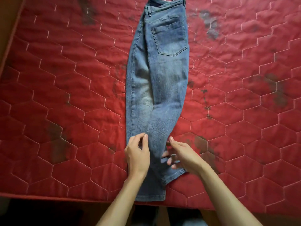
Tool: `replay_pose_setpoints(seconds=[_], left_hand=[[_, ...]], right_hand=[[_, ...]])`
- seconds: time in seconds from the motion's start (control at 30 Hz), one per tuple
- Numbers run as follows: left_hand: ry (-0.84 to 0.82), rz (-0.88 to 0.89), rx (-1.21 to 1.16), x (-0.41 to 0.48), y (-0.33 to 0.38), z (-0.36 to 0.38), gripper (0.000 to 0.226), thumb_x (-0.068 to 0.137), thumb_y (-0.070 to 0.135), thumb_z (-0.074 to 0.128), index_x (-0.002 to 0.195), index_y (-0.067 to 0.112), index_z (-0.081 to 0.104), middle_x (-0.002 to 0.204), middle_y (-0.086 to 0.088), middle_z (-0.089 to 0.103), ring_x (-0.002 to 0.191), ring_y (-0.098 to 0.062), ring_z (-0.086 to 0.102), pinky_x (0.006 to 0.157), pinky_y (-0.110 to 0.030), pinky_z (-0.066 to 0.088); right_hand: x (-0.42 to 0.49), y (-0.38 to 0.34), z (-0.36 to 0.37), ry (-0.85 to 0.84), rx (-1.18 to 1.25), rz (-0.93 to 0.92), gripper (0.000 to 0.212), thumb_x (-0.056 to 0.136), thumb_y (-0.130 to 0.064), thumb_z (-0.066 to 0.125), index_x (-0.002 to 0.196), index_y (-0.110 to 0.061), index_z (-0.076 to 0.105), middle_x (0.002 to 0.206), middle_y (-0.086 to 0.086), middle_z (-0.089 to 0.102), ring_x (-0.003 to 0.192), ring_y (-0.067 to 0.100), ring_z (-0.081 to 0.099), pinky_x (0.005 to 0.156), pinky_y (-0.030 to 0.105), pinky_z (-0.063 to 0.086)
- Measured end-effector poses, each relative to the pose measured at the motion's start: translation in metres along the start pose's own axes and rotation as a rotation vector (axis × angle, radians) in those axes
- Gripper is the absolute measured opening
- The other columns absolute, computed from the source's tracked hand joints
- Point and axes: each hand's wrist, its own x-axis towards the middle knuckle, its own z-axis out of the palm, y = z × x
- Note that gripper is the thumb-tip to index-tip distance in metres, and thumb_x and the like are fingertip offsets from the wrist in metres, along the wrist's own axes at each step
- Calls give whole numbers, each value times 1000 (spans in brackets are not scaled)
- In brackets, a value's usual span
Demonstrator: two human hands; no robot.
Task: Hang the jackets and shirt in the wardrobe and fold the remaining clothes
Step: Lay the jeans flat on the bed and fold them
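Observation:
A pair of blue jeans (161, 82) lies lengthwise on the red quilted mattress (65, 82), folded in half with one leg over the other and a back pocket facing up. The waistband is at the far end and the hems reach the near edge. My left hand (137, 154) hovers over the lower left part of the legs, fingers loosely curled and holding nothing. My right hand (180, 154) is over the lower right part of the legs, fingers spread and blurred, with no cloth gripped.
The mattress has dark stains in several places. Its near edge (81, 197) runs across the bottom of the view, with dark floor below it. A brown surface (8, 22) borders the mattress at the far left.

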Motion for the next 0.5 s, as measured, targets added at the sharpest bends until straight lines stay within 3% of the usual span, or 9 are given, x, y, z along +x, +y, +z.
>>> replay_pose_setpoints(seconds=[0.1, 0.17, 0.23, 0.33, 0.4, 0.43, 0.5], left_hand=[[-134, -112, -139, 9, -3, -4, 16, 100, 14, 55, 96, 19, 69, 83, 5, 75, 80, -12, 69, 77, -29, 52], [-250, -195, -236, 15, -5, -5, 18, 102, 20, 51, 93, 19, 67, 74, 3, 73, 72, -13, 68, 74, -37, 53], [-343, -178, -169, 17, -3, -9, 35, 101, 41, 47, 91, 14, 66, 76, 6, 69, 72, -4, 60, 77, -39, 50], [-492, -239, -170, 15, 0, -9, 49, 96, 65, 37, 96, 30, 70, 94, 21, 71, 95, 18, 58, 92, -17, 46], [-594, -425, -412, 14, 1, -6, 60, 92, 72, 40, 117, 26, 70, 114, 9, 73, 115, -3, 63, 104, -34, 47], [-616, -580, -555, 12, 2, -5, 61, 94, 67, 41, 125, 21, 67, 120, -1, 72, 119, -17, 64, 107, -44, 47], [-613, -822, -758, 8, 5, -5, 51, 103, 48, 38, 130, 12, 63, 126, -16, 68, 119, -31, 63, 109, -48, 44]], right_hand=[[8, 1, 8, 71, -107, -29, 24, 104, -22, 47, 90, -10, 64, 63, 4, 60, 50, 13, 51, 47, 25, 47], [16, -3, 9, 154, -211, -115, 16, 97, -8, 54, 88, -6, 67, 71, 4, 64, 64, 15, 56, 57, 30, 48], [20, -9, 14, 224, -282, -202, 12, 93, -13, 60, 98, -7, 70, 88, 1, 71, 78, 14, 63, 68, 34, 53], [27, -9, 23, 321, -497, -351, 29, 85, -35, 66, 110, -22, 65, 104, -6, 68, 98, 10, 64, 88, 32, 52], [29, -12, 31, 295, -617, -408, 39, 79, -47, 61, 112, -27, 60, 104, -4, 65, 100, 14, 63, 88, 37, 53], [30, -13, 35, 268, -663, -404, 46, 74, -51, 57, 114, -27, 57, 104, -3, 65, 99, 17, 64, 88, 40, 54], [29, -19, 40, 195, -710, -356, 61, 63, -53, 52, 119, -29, 52, 108, -3, 65, 100, 19, 63, 90, 40, 53]])
